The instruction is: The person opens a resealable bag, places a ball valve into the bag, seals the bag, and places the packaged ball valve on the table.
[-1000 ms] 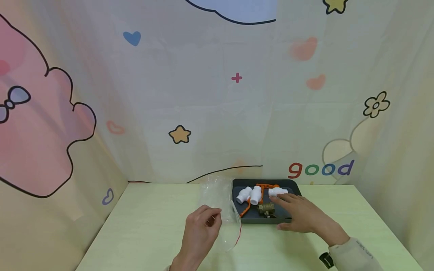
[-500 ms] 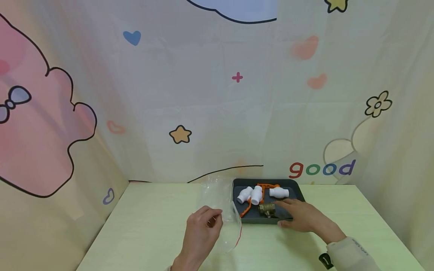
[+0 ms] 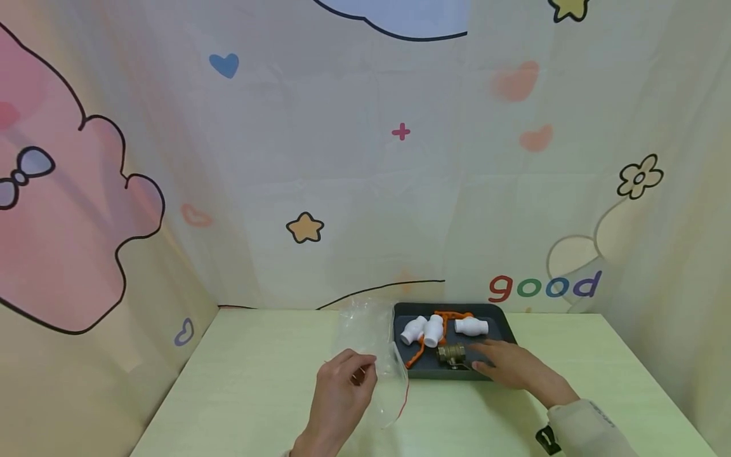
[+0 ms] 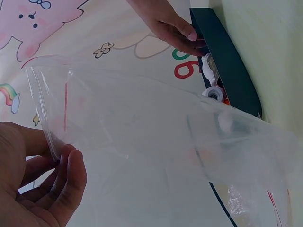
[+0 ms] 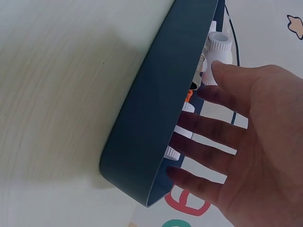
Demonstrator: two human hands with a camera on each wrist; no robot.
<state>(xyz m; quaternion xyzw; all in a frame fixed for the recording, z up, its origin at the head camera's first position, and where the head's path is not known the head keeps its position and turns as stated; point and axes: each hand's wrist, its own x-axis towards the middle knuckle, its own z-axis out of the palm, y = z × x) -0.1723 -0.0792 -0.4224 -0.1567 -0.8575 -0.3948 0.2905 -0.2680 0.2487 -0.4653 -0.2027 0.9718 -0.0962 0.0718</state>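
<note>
Hands (image 3: 341, 388) (image 3: 511, 365) apart, right fingers (image 5: 203, 152) spread

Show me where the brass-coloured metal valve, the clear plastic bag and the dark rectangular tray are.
Brass-coloured metal valve (image 3: 452, 353): head view, on its body.
Clear plastic bag (image 4: 137, 113): left wrist view, on the middle of its film.
Dark rectangular tray (image 5: 154, 99): right wrist view, on its outer side wall.

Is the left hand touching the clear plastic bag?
Touching: the left wrist view shows the left hand pinching the clear plastic bag at its edge.
</note>
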